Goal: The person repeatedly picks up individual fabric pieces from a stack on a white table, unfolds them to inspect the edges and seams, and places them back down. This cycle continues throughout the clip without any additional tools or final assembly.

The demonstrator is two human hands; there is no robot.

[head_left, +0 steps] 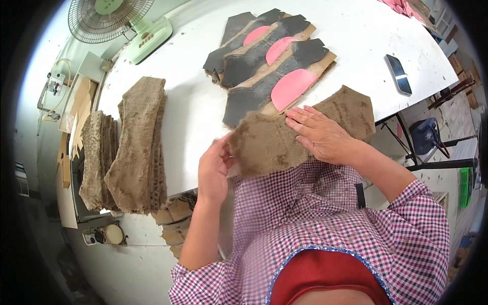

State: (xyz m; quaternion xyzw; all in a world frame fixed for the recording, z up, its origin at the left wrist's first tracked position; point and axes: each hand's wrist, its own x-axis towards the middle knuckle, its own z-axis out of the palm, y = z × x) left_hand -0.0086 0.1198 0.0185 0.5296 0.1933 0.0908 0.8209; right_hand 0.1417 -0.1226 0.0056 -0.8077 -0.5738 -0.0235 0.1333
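Observation:
A brown plush fabric piece point(269, 145), widening toward both ends, lies across the table's front edge just before me. My left hand point(216, 165) grips its left end, with the fingertips partly hidden at the fabric's edge. Flat on the middle of the plush rests my right hand point(325, 134), fingers stretched out and pointing left. Just beyond it, overlapping tan pieces bear dark grey patches point(244, 101) and pink half-round patches point(293, 87). Farther left, a tall stack of brown plush pieces point(140, 142) stands beside a shorter stack with a mottled top point(94, 157).
The white table point(193, 96) spreads under everything. A green-based fan point(152, 40) stands at the far left, and a phone point(398, 75) lies at the right. Pink cloth point(401, 7) sits at the far right edge. Cardboard pieces point(175, 218) are below the front edge.

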